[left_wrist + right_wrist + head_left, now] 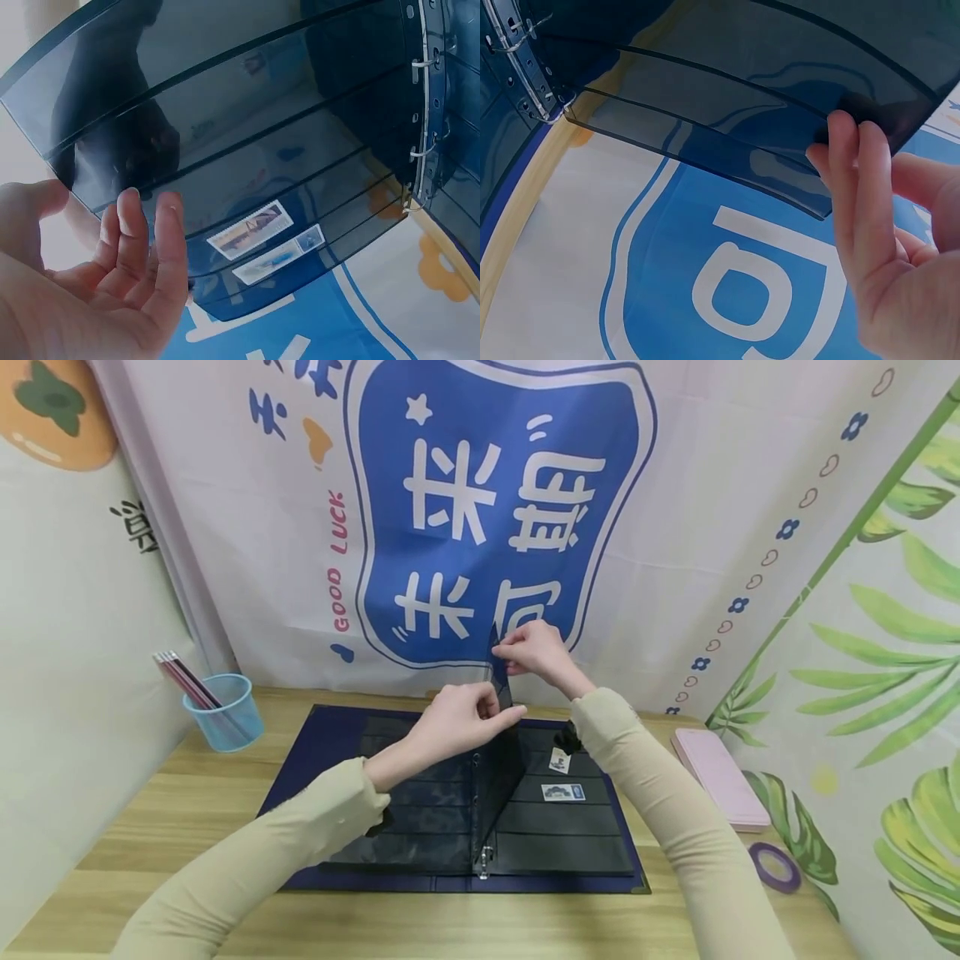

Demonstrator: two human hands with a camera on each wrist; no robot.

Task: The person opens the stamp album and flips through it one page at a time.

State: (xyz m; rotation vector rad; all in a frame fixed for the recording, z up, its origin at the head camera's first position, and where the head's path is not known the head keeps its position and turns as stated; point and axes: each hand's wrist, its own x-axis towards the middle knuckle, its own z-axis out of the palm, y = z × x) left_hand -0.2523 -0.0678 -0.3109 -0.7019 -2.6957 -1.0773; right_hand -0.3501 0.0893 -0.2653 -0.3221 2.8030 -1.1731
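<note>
A dark blue ring-bound stamp album [296, 760] lies spread out on the wooden table. One dark, see-through pocket page [498, 785] stands upright from the rings. My right hand [537, 649] pinches its far upper corner between thumb and fingers, as the right wrist view confirms. Beside the page's raised edge is my left hand [456, 717], fingers loosely bent and thumb apart; the left wrist view shows no grip. Two stamps, an upper one [559, 760] and a lower one [562, 792], lie on the right-hand page. In the left wrist view, two stamps [250, 229] show at the raised page.
A blue mesh cup [225, 718] with several pencils [186, 680] stands at the back left. To the right lie a pink case [722, 781] and a roll of purple tape [793, 874]. A printed cloth [675, 527] hangs behind the table.
</note>
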